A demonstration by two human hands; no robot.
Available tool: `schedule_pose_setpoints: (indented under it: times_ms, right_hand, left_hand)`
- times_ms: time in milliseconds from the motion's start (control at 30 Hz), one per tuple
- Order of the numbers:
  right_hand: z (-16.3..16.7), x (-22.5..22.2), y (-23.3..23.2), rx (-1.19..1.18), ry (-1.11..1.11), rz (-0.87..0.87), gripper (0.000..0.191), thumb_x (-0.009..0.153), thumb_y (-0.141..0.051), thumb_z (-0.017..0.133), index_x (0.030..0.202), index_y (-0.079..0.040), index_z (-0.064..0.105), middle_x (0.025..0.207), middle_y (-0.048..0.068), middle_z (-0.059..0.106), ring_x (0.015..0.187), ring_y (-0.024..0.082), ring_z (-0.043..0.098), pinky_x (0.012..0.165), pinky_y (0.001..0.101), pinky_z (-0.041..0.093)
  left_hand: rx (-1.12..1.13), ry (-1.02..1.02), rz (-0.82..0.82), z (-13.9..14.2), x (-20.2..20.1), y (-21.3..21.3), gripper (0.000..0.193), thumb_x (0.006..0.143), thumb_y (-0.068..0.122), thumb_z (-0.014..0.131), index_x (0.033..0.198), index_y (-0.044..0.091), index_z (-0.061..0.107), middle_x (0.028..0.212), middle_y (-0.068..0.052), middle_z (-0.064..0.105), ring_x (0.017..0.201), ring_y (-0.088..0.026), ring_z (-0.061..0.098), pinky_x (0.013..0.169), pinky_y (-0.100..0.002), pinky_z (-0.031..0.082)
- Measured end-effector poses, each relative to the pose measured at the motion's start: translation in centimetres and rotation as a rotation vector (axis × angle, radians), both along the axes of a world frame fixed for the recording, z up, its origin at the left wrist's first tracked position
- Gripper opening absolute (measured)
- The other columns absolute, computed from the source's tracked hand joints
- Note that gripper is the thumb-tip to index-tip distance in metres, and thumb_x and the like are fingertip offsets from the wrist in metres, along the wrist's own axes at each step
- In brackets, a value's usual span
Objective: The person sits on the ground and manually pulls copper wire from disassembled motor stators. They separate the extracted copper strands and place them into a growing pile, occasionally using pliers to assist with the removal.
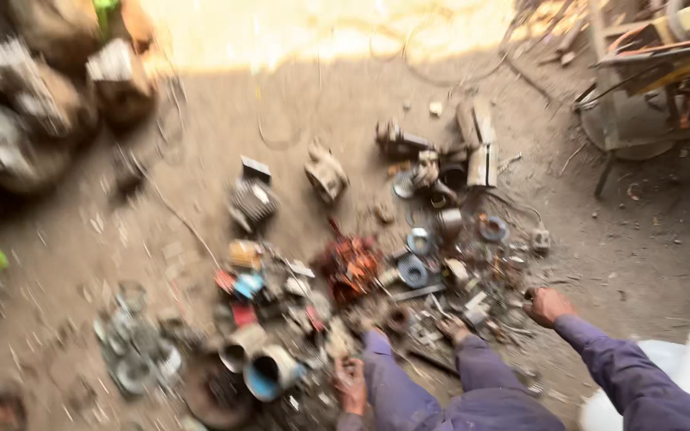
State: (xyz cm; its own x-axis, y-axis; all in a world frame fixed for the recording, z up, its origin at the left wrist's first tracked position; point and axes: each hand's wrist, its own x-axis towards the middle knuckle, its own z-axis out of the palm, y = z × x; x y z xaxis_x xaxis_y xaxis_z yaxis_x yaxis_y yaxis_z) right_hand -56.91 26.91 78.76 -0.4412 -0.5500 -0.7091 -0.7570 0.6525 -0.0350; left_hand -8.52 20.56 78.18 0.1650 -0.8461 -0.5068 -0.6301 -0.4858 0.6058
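Note:
The picture is motion-blurred. My right hand (549, 306) reaches out of a purple sleeve to the dirt floor at the right edge of a spread of small metal parts (441, 295); its fingers look curled, and the blur hides any hold. My left hand (350, 383) lies low beside my purple-clad knee (393, 391), among scrap pieces and close to a short blue-rimmed pipe (269, 373). An orange-red motor piece (351, 267) lies ahead of my knees. Round blue-grey rings (415, 255) sit just right of it.
A finned grey engine block (253, 199) and a metal casing (325, 174) lie farther out. Gears are heaped at the lower left (133, 351). Bulky sacks (33, 104) stand top left, a metal frame (640, 104) top right, and a white bag (680, 367) bottom right.

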Motion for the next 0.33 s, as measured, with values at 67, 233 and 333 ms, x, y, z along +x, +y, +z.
schedule_pose_setpoints:
  times_ms: [67,233,333]
  right_hand:
    - [2.3,3.2,-3.2,-0.113,-0.027,-0.023,0.045,0.087,-0.037,0.071,0.128,-0.018,0.07,0.114,0.016,0.077,0.109,0.035,0.073,0.094,0.0461,0.059]
    - [6.4,11.6,-10.6,-0.39,-0.182,-0.152,0.041,0.083,-0.035,0.076,0.117,-0.012,0.076,0.109,0.013,0.081,0.102,0.029,0.078,0.091,0.0415,0.061]
    - [7.4,15.9,-13.8,-0.419,-0.278,-0.115,0.04,0.086,-0.036,0.074,0.117,-0.01,0.076,0.109,0.013,0.08,0.101,0.028,0.078,0.09,0.0404,0.061]
  left_hand:
    - [-0.082,0.095,-0.039,1.6,2.6,-5.0,0.029,0.082,0.021,0.078,0.107,0.008,0.073,0.091,-0.012,0.078,0.08,-0.022,0.077,0.072,-0.035,0.062]
    - [-0.322,-0.111,-0.188,5.3,11.2,-14.4,0.017,0.097,0.022,0.07,0.107,0.008,0.073,0.085,-0.015,0.07,0.067,-0.025,0.068,0.062,-0.039,0.055]
    - [-0.277,0.077,-0.131,6.4,18.5,-19.5,0.017,0.091,0.015,0.067,0.105,0.006,0.07,0.09,-0.012,0.076,0.076,-0.02,0.075,0.068,-0.033,0.059]
